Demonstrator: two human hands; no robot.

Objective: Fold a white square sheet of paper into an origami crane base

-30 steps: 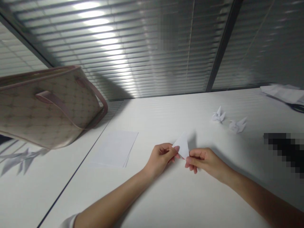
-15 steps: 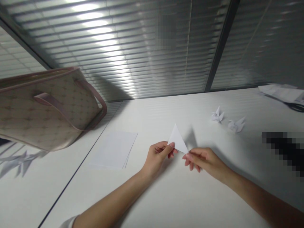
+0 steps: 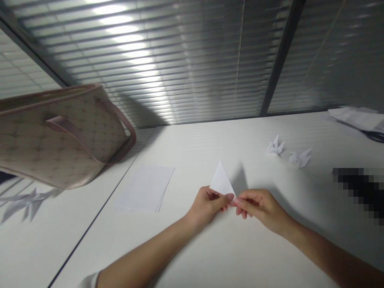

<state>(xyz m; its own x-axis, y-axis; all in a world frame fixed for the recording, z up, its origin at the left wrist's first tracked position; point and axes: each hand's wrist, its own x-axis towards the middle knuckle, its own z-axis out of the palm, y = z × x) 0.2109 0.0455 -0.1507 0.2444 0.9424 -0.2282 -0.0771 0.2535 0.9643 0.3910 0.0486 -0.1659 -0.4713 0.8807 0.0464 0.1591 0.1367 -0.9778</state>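
Note:
Between my two hands is a small white sheet of folded paper (image 3: 221, 181), shaped like a triangle with its tip pointing away from me. My left hand (image 3: 211, 205) is closed on its lower edge, the thumb reaching across to the lower right corner. At that same corner, my right hand (image 3: 253, 204) pinches the paper between thumb and fingers. The two thumbs nearly meet there. Both hands are just above the white table (image 3: 210, 256). My fingers hide the paper's bottom edge.
Left of my hands lies a stack of white paper sheets (image 3: 144, 188). Two folded paper cranes (image 3: 275, 146) stand to the right. A patterned handbag (image 3: 66, 140) with pink handles is at the left. Papers (image 3: 360, 118) and a dark blurred object (image 3: 360, 188) lie far right. Blinds (image 3: 195, 60) rise behind.
My left hand has slid right along the paper, bringing its thumb to the lower right corner by my right fingers. The triangle has shifted slightly down and left.

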